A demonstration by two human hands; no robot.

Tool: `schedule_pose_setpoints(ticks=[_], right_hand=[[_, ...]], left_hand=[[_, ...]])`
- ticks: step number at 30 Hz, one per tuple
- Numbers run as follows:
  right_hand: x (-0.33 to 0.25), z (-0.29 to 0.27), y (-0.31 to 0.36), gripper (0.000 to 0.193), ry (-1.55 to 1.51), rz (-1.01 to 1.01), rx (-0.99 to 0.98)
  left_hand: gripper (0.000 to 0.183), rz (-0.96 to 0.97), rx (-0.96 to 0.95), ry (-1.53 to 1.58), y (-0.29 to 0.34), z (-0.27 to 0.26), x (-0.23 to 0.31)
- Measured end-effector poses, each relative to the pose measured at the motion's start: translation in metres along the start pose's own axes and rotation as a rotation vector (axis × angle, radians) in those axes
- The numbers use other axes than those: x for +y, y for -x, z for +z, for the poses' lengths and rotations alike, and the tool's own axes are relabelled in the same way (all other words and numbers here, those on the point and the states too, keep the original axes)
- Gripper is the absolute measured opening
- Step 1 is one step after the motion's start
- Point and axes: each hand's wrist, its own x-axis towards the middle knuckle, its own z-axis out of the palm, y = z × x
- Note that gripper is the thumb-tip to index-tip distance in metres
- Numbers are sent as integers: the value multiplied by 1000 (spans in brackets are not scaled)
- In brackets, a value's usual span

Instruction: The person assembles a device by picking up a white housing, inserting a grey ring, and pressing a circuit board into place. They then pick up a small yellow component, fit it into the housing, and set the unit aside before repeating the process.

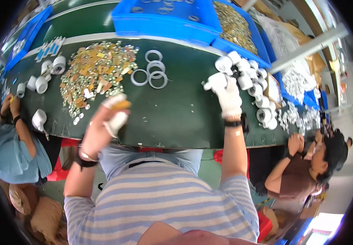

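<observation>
My left hand hovers near the table's front edge, just below a heap of small circuit pieces. It is blurred by motion; white covers are on the thumb and a finger, and a yellow-orange patch, perhaps another cover, shows at a fingertip. Thumb and fingers stand apart with nothing clear between them. My right hand, in a white glove, reaches forward to the right, its fingers closed around a white plastic bulb-like housing. More white housings are piled beside it. The glove partly hides its grip.
Several clear rings lie mid-table. A blue bin and a blue tray of pieces stand at the back. More white housings sit at left. Co-workers sit on both sides, one in a blue shirt, another in brown.
</observation>
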Motion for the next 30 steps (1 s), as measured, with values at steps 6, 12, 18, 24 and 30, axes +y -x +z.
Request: schedule_pose_setpoints(ticks=[6, 12, 18, 24, 30], right_hand=[[-112, 48, 69, 69, -141, -467, -726], [-67, 132, 18, 34, 49, -388, -454], [-79, 116, 42, 24, 232, -720, -261], [-118, 47, 83, 34, 196, -674, -371], [-111, 47, 89, 33, 84, -614, -347]], left_hand=[[68, -403, -435, 954, 6, 63, 0], [78, -430, -331, 851, 10, 40, 2], [67, -229, -239, 572, 24, 21, 5], [82, 275, -277, -356, 21, 11, 32], [80, 341, -466, -664, 7, 29, 47]])
